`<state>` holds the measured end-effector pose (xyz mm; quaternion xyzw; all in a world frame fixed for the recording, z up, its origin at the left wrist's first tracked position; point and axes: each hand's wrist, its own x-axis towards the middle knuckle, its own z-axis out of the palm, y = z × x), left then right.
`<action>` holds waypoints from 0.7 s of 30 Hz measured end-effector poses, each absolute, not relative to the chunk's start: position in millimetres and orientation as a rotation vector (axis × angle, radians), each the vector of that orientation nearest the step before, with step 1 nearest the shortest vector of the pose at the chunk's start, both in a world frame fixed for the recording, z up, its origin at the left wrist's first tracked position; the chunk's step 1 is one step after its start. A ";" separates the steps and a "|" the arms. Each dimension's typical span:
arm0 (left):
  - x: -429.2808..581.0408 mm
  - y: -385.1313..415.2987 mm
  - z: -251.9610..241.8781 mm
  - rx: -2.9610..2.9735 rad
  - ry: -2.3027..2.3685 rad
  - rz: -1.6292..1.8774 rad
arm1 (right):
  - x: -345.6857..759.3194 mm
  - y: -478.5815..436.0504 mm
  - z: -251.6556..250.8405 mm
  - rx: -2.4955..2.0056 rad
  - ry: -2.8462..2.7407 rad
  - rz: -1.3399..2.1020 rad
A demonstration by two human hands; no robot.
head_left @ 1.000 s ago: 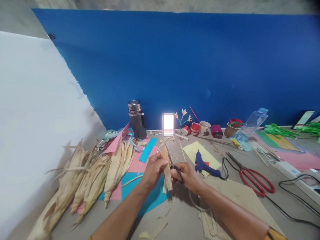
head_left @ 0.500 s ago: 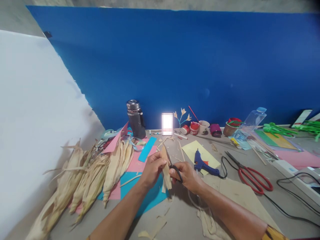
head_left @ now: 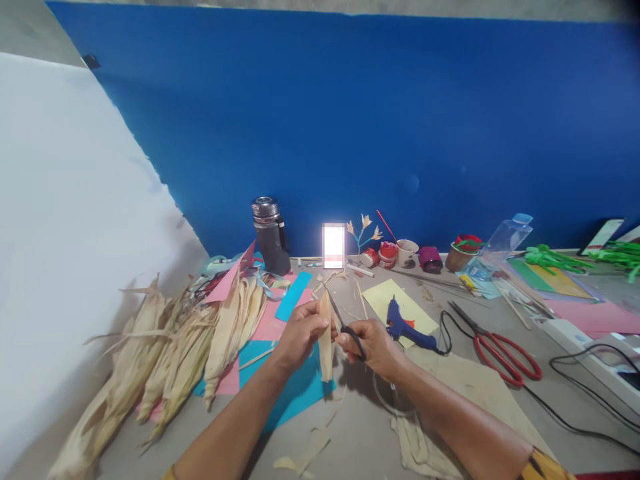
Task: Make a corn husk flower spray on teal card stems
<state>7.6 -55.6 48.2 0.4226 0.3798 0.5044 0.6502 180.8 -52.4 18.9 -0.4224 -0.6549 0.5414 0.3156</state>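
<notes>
My left hand (head_left: 306, 330) pinches a pale strip of corn husk (head_left: 326, 353), which hangs upright with a pointed top. Black-handled scissors (head_left: 354, 340) are in my right hand (head_left: 373, 347), their blades pointing up and left beside the husk's right edge. Below the husk lies a blue sheet (head_left: 295, 397). Small husk scraps (head_left: 303, 460) rest on the table near its front edge.
Bundles of dried husk (head_left: 175, 367) lie at the left. A dark flask (head_left: 271, 240) stands behind. A blue glue gun (head_left: 407, 328) on yellow paper, red-handled scissors (head_left: 505, 353), a power strip (head_left: 590, 363) and a tilted plastic bottle (head_left: 500, 247) are at the right.
The husk has turned slightly and now looks narrower and straighter. A loose piece beside its lower end no longer shows. The scissors have shifted a little away from it.
</notes>
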 end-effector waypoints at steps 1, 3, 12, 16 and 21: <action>7.6 -55.5 49.0 0.946 0.872 1.152 | 181.7 -50.7 17.7 -1.121 -1.716 1.416; 8.0 -55.1 50.1 0.907 0.892 1.170 | 184.2 -46.3 17.1 -1.150 -1.691 1.359; 14.1 -52.2 35.5 0.896 0.942 1.181 | 186.2 -41.2 29.4 -0.990 -1.492 1.476; 16.6 -51.8 31.1 0.887 0.947 1.159 | 180.9 -46.3 23.2 -1.002 -1.467 1.534; 15.0 -54.0 36.9 0.820 0.980 1.252 | 178.5 -50.9 31.3 -1.042 -1.449 1.585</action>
